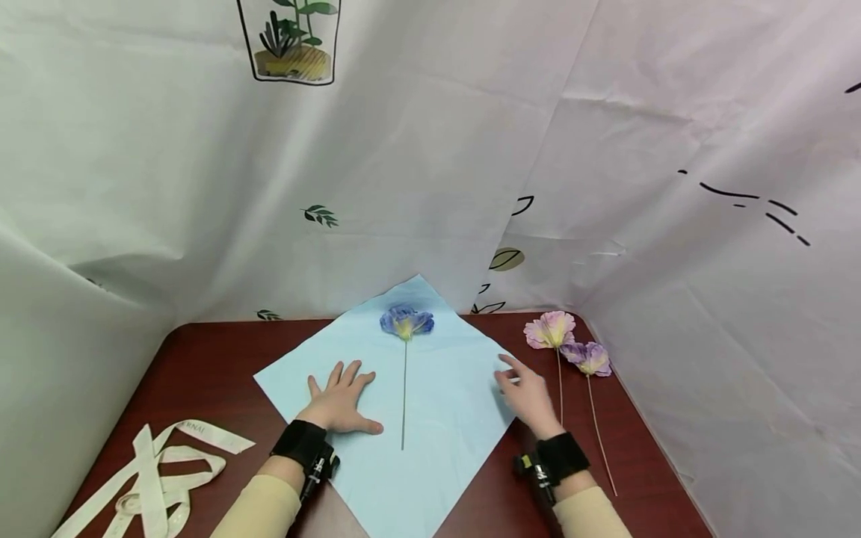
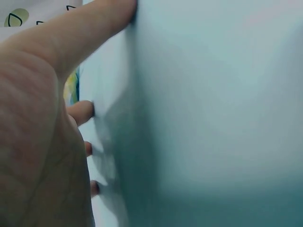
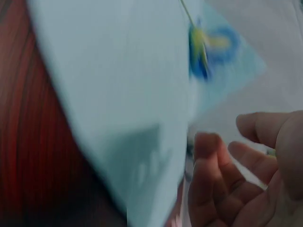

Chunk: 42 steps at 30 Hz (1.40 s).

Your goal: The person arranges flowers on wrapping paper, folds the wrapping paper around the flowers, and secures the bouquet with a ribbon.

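A light blue square sheet point(image 1: 444, 418) lies on the table with one corner toward the back wall. On it rests a blue artificial flower point(image 1: 406, 323) with a yellow centre, its thin stem running toward the front. My left hand point(image 1: 339, 403) presses on the left part of the sheet, fingers spread. Over the sheet's right corner hovers my right hand point(image 1: 528, 396), its fingers loosely bent; the right wrist view shows nothing between them. To the right of that hand lie a pink flower point(image 1: 551, 329) and a purple flower point(image 1: 592, 359), both long-stemmed.
A loosely looped cream ribbon point(image 1: 149, 478) with printed letters lies at the table's front left. The dark red table point(image 1: 208, 359) meets a white patterned cloth point(image 1: 417, 164) at the back, and cloth also hangs along both sides.
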Each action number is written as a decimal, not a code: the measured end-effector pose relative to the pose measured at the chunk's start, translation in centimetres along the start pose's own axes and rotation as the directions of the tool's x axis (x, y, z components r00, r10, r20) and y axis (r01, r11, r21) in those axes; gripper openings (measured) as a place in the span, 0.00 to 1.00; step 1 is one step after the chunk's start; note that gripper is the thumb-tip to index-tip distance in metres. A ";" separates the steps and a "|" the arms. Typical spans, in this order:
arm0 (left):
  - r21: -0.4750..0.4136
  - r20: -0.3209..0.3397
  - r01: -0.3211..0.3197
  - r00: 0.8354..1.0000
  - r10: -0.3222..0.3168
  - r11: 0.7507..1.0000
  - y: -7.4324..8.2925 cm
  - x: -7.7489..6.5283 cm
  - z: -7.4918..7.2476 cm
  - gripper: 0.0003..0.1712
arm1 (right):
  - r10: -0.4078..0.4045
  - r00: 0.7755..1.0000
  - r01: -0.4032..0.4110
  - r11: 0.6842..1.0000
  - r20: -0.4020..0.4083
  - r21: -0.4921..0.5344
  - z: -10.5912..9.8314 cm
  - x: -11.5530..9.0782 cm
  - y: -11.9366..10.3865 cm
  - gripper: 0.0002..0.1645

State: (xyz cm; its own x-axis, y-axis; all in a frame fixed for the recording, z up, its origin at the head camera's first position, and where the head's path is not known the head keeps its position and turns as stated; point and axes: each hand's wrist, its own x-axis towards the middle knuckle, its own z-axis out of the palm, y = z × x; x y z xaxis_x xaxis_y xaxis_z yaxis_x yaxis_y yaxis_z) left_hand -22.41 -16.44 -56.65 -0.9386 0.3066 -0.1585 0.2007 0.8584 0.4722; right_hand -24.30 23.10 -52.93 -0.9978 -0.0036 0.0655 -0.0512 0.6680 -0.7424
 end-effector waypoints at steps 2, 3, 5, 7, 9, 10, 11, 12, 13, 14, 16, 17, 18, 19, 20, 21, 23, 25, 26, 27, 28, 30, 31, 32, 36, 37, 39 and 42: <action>0.002 0.012 0.007 1.000 -0.007 1.000 0.7 -0.2 -0.6 0.65 | 0.028 0.998 -0.031 0.998 -0.060 -0.050 -2.0 -0.3 1.4 0.26; 0.005 0.009 0.002 1.000 -0.002 1.000 1.0 -0.2 -0.8 0.64 | 0.043 0.996 -0.049 0.996 -0.083 -0.070 -2.9 -0.5 2.1 0.26; -0.002 0.022 0.008 1.000 -0.008 1.000 1.6 -0.4 -1.4 0.63 | 0.077 0.990 -0.092 0.988 -0.119 -0.125 -4.5 -0.9 3.2 0.26; -0.016 0.032 0.009 0.999 -0.009 1.000 2.1 -0.5 -1.9 0.62 | 0.118 0.984 -0.139 0.977 -0.136 -0.160 -5.8 -1.3 4.2 0.26; -0.028 0.041 0.011 0.999 -0.010 1.000 2.3 -0.4 -2.1 0.62 | 0.159 0.977 -0.184 0.966 -0.145 -0.183 -6.8 -1.7 5.0 0.27; -0.028 0.049 0.013 0.999 -0.011 1.000 2.3 -0.3 -2.1 0.63 | 0.176 0.973 -0.204 0.959 -0.148 -0.196 -7.2 -1.8 5.3 0.27; -0.026 0.051 0.009 0.999 -0.008 1.000 2.3 -0.2 -2.0 0.63 | 0.194 0.970 -0.221 0.954 -0.146 -0.202 -7.5 -2.0 5.7 0.27; -0.026 0.051 0.006 0.999 -0.004 1.000 2.2 0.0 -1.8 0.63 | 0.209 0.968 -0.235 0.950 -0.142 -0.207 -7.7 -2.1 5.9 0.28; -0.023 0.050 0.004 0.999 -0.003 1.000 1.9 0.2 -1.5 0.63 | 0.221 0.966 -0.245 0.946 -0.135 -0.211 -7.7 -2.2 6.1 0.28; -0.020 0.051 0.007 0.999 -0.006 1.000 1.7 0.3 -1.3 0.64 | 0.231 0.965 -0.254 0.944 -0.125 -0.212 -7.7 -2.2 6.3 0.29; -0.012 0.047 0.010 0.999 -0.009 1.000 1.3 0.6 -0.8 0.64 | 0.247 0.964 -0.263 0.942 -0.099 -0.208 -7.6 -2.2 6.8 0.31; -0.019 0.049 0.016 0.999 -0.015 1.000 1.2 0.6 -0.8 0.63 | 0.255 0.963 -0.267 0.943 -0.083 -0.201 -7.4 -2.2 6.9 0.31; -0.021 0.052 0.021 0.998 -0.020 1.000 1.0 0.8 -0.6 0.63 | 0.262 0.963 -0.271 0.944 -0.071 -0.191 -7.3 -2.1 7.1 0.32; -0.021 0.052 0.022 0.998 -0.021 1.000 1.0 0.9 -0.6 0.64 | 0.269 0.961 -0.276 0.944 -0.061 -0.180 -7.2 -2.1 7.2 0.33; -0.018 0.055 0.024 0.998 -0.023 1.000 1.1 0.9 -0.6 0.64 | 0.277 0.959 -0.282 0.944 -0.052 -0.173 -7.1 -2.0 7.5 0.33; -0.015 0.056 0.023 0.998 -0.022 1.000 1.1 0.9 -0.6 0.64 | 0.284 0.958 -0.288 0.943 -0.044 -0.168 -7.0 -1.9 7.6 0.33; -0.010 0.066 0.027 0.998 -0.026 1.000 1.4 0.8 -0.8 0.64 | 0.296 0.954 -0.298 0.941 -0.035 -0.162 -6.8 -1.7 7.8 0.33; -0.007 0.070 0.029 0.997 -0.028 1.000 1.6 0.6 -1.1 0.65 | 0.306 0.952 -0.307 0.938 -0.031 -0.165 -6.8 -1.5 8.0 0.33; -0.005 0.072 0.028 0.997 -0.027 1.000 1.8 0.5 -1.2 0.65 | 0.309 0.951 -0.310 0.936 -0.030 -0.169 -6.8 -1.3 8.0 0.33; -0.006 0.072 0.026 0.997 -0.025 1.000 1.8 0.4 -1.3 0.65 | 0.313 0.949 -0.313 0.934 -0.032 -0.173 -6.9 -1.3 8.0 0.33; -0.008 0.079 0.029 0.996 -0.029 1.000 1.8 0.4 -1.4 0.66 | 0.316 0.948 -0.316 0.932 -0.032 -0.177 -6.8 -1.2 8.0 0.32; -0.011 0.089 0.033 0.996 -0.032 0.999 1.7 0.3 -1.5 0.66 | 0.322 0.946 -0.322 0.929 -0.032 -0.184 -6.7 -1.1 8.0 0.32; -0.012 0.088 0.031 0.996 -0.030 0.999 1.7 0.4 -1.5 0.66 | 0.323 0.946 -0.323 0.928 -0.034 -0.188 -6.7 -1.1 8.1 0.32; -0.011 0.088 0.030 0.996 -0.029 0.999 1.6 0.5 -1.5 0.66 | 0.325 0.945 -0.325 0.926 -0.034 -0.190 -6.7 -1.1 8.1 0.31; -0.019 0.087 0.036 0.996 -0.034 0.999 1.1 0.9 -1.0 0.65 | 0.332 0.943 -0.331 0.924 -0.030 -0.192 -6.6 -1.1 8.1 0.30; -0.021 0.081 0.033 0.996 -0.032 0.999 1.0 1.0 -0.8 0.64 | 0.332 0.943 -0.332 0.924 -0.031 -0.190 -6.6 -1.1 8.1 0.30; -0.026 0.081 0.036 0.996 -0.034 0.999 0.8 1.1 -0.5 0.64 | 0.333 0.942 -0.333 0.923 -0.033 -0.190 -6.6 -1.1 8.1 0.30; -0.030 0.077 0.037 0.996 -0.035 0.999 0.5 1.4 -0.2 0.64 | 0.331 0.943 -0.332 0.925 -0.036 -0.187 -6.6 -1.1 8.1 0.30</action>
State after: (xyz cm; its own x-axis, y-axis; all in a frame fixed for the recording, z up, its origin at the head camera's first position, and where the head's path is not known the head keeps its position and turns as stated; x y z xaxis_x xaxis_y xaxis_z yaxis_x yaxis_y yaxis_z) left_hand -23.64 -15.66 -56.40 -0.9207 0.3073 -0.2406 0.1574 0.8565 0.4915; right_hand -23.38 33.40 -54.64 -0.9564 0.2444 -0.1598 0.2912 0.7583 -0.5832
